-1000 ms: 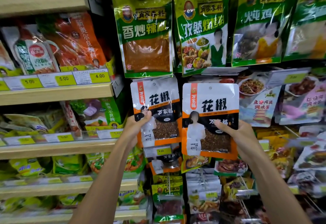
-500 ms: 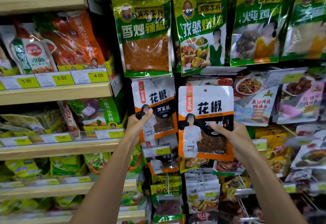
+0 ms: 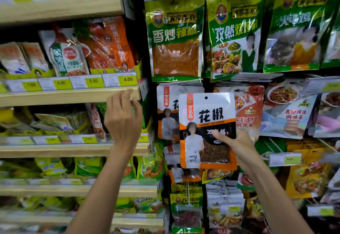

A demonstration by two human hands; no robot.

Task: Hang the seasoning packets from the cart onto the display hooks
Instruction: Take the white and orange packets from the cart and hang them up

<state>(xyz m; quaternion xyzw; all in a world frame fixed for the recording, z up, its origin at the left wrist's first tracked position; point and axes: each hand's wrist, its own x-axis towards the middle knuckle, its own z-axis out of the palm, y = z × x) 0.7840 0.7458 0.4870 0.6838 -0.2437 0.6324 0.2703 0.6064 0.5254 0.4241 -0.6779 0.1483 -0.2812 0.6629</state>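
My right hand [image 3: 237,146] grips a white, orange and black seasoning packet [image 3: 207,116] by its lower right part, thumb across the front. The packet stands upright, its hang hole at the top, and overlaps a hanging packet of the same kind [image 3: 166,112] behind it to the left. My left hand [image 3: 124,121] is raised in front of the wooden shelves, left of both packets, fingers spread and holding nothing. The hook that carries the hanging packet is hidden.
Green seasoning bags [image 3: 174,36] hang in a row above. More packets [image 3: 287,112] hang on hooks to the right and below. Wooden shelves [image 3: 70,96] with price tags and bagged goods fill the left side. A price-tag holder [image 3: 285,159] juts out at the lower right.
My left hand has let go of the hanging packet and moved left, fingers now spread. My right hand has carried its packet left, over the hanging one.
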